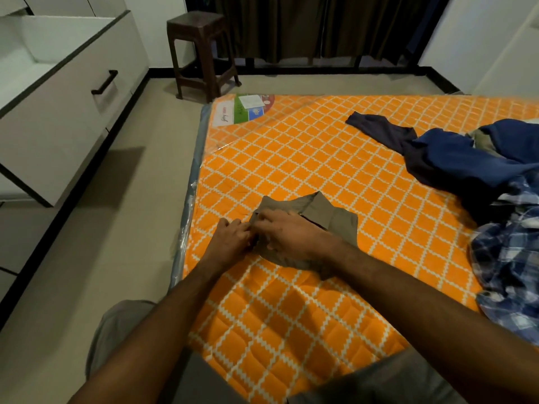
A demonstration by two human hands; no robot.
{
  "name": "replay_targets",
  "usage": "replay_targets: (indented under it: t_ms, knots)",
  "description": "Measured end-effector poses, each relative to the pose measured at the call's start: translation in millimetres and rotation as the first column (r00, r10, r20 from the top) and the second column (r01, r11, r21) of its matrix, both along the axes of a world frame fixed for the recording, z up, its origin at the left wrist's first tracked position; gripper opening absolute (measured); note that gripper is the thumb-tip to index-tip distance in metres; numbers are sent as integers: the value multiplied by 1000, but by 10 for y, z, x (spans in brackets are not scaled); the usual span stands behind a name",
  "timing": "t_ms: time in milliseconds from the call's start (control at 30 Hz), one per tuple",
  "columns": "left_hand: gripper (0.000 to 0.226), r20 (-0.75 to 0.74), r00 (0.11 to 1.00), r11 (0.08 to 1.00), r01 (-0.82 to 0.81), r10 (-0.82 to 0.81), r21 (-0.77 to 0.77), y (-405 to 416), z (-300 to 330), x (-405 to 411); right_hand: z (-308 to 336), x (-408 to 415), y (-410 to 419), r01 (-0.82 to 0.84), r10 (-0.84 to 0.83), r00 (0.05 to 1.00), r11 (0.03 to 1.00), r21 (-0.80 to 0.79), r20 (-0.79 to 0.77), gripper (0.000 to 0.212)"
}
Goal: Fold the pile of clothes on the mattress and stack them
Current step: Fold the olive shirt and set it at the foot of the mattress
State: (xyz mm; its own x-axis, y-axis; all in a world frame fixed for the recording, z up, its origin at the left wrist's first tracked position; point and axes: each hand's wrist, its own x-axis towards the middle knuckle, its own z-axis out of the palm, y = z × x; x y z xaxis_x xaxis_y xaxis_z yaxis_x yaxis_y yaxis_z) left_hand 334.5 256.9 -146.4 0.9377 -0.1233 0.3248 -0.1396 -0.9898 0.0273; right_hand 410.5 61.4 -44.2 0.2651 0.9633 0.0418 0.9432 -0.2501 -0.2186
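My hands, left (233,239) and right (288,233), both grip the olive garment (326,212) near the mattress (306,147) edge (bare quilt beyond).

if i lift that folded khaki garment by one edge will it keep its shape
Probably not. The khaki garment is thin cloth with soft creases, so it would likely droop and unfold. It looks light. The mattress seems wrapped in glossy plastic, so the bundle may slide when pushed. Both hands are at its left edge.

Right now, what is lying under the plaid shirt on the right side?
The blue-white plaid shirt lies on the orange mattress, its upper edge beside the navy clothes. Whether another garment lies underneath cannot be seen; the shirt covers it.
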Motion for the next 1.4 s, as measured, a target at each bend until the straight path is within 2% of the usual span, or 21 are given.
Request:
replay_targets:
  t_ms: [67, 100, 167, 233, 267, 300, 400, 500, 633, 667, 733, 767, 800, 833, 900, 967, 1033, 1133, 1267, 1333, 1400]
  knots:
    - [28, -69, 990, 973, -133, 122, -189, 52, 55, -75, -9, 39, -144, 150, -108, 966, 974, 169, -235, 54]
    - [25, -90, 987, 924, -153, 129, -350, 63, 91, -137, -34, 83, -254, 247, -180, 944, 941, 230, -276, 56]
    - [17, -131, 991, 725, -108, 24, -681, -4, 188, -287, -160, 193, -532, 441, -366, 890, 843, 308, -272, 57]
    - [29, -214, 967, 504, -119, -136, -855, -199, 312, -417, -349, 269, -840, 611, -552, 789, 751, 250, -270, 63]
    - [36, -255, 950, 424, -159, -178, -891, -292, 342, -456, -450, 264, -946, 661, -610, 744, 731, 169, -273, 73]
    - [37, -292, 940, 390, -205, -178, -898, -363, 342, -472, -551, 239, -1012, 686, -642, 713, 722, 89, -283, 83]
    - [25, -372, 928, 433, -335, -1, -837, -438, 199, -420, -821, 132, -1041, 695, -686, 691, 717, -50, -229, 100]
    - [27, -419, 894, 527, -435, 158, -730, -445, 16, -381, -979, 84, -1002, 715, -722, 685, 692, -100, -97, 94]
    - [31, -434, 874, 645, -462, 216, -609, -512, 37, -368, -1102, 124, -954, 728, -741, 667, 671, -142, -78, 91]
    - [31, -347, 899, 724, -426, 268, -543, -543, 102, -378, -1105, 125, -941, 727, -741, 668, 671, -146, -76, 90]
    - [35, -14, 955, 914, -287, 296, -285, -619, 265, -375, -1063, 119, -943, 735, -739, 673, 674, -76, -41, 88]
    - [40, 118, 970, 965, -189, 212, -180, -664, 337, -333, -1027, 111, -954, 714, -714, 700, 700, 4, 16, 85]
    - [46, 169, 980, 990, -91, 107, -104, -717, 390, -265, -1005, 94, -971, 658, -664, 743, 748, 86, 86, 81]
    - [51, 145, 989, 999, -26, 33, -47, -745, 396, -166, -986, 79, -984, 573, -589, 794, 808, 139, 149, 77]
    - [61, -22, 1000, 1000, -14, 14, -1, -761, 222, 14, -1016, 45, -990, 435, -451, 866, 893, 118, 214, 75]
    - [71, -228, 972, 998, -55, 58, 19, -744, -27, 86, -1117, 58, -981, 471, -470, 862, 881, 42, 189, 77]
    - [74, -322, 943, 996, -81, 87, 32, -726, -242, 84, -1217, 70, -968, 546, -537, 830, 838, -20, 148, 81]
    - [74, -327, 941, 996, -85, 88, 25, -739, -318, 95, -1341, 65, -976, 562, -551, 823, 825, -55, 142, 83]
    - [75, -293, 951, 994, -105, 96, -15, -743, -322, 99, -1367, 128, -930, 553, -555, 832, 824, -119, 23, 85]
    - [80, -271, 950, 974, -193, 156, -115, -737, -302, 60, -1294, 207, -913, 538, -556, 818, 830, -149, -147, 86]
    - [92, -268, 910, 855, -396, 317, -334, -768, -188, 31, -1141, 265, -981, 612, -587, 749, 791, -19, -309, 83]
